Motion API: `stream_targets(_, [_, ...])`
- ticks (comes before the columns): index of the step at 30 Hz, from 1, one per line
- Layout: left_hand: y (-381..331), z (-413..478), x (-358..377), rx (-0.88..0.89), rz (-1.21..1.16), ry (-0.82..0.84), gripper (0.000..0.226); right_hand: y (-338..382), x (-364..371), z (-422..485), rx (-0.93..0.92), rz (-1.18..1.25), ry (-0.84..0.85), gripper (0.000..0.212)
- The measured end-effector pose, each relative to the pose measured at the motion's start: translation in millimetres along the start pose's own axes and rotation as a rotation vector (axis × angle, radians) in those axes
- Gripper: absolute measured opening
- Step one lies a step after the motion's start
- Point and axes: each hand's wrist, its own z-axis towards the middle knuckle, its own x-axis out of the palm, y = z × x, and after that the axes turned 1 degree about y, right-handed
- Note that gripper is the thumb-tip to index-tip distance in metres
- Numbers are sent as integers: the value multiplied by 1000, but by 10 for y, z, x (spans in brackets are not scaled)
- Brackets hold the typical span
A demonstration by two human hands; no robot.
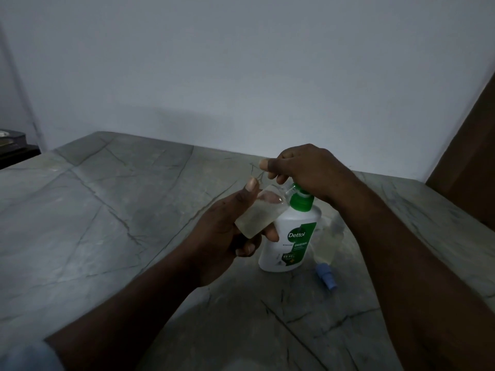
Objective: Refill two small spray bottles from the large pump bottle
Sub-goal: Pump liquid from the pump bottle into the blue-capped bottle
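The large white pump bottle [288, 242], with a green collar and a Dettol label, stands on the stone counter. My right hand [308, 170] lies over its pump head with the fingers curled down around it. My left hand [222, 236] grips a small clear spray bottle [258, 214] without a cap, tilted so its mouth meets the pump's nozzle. There is pale liquid inside it. A second small clear bottle [328, 242] sits just right of the pump bottle, partly hidden behind it. A blue spray cap [325, 275] lies at its near end; whether it is attached is unclear.
The grey veined stone counter [120, 210] spreads wide to the left and towards me. A pale wall runs along its back edge. A brown panel [471, 156] stands at the right, and a dark object [13, 145] sits at the far left edge.
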Motion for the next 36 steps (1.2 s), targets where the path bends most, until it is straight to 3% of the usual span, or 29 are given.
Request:
stream_targets(7, [10, 3, -3, 6, 5, 9, 64, -37, 3, 3, -13, 32, -25, 46])
stream_targets(13, [-6, -3, 13, 30, -22, 60, 65, -97, -50, 6, -114, 117, -308, 42])
stream_targets(16, [-11, -3, 25, 32, -12, 55, 64, -55, -59, -16, -147, 108, -338, 40])
stream_targets(23, [-18, -13, 36, 36, -2, 46, 65, -33, -66, -34, -117, 127, -282, 38])
stream_targets(31, [2, -9, 16, 31, 16, 16, 62, -24, 2, 14, -18, 18, 14, 38])
stream_targets(36, [15, -11, 12, 18, 11, 8, 63, -37, 12, 20, -13, 29, 24, 41])
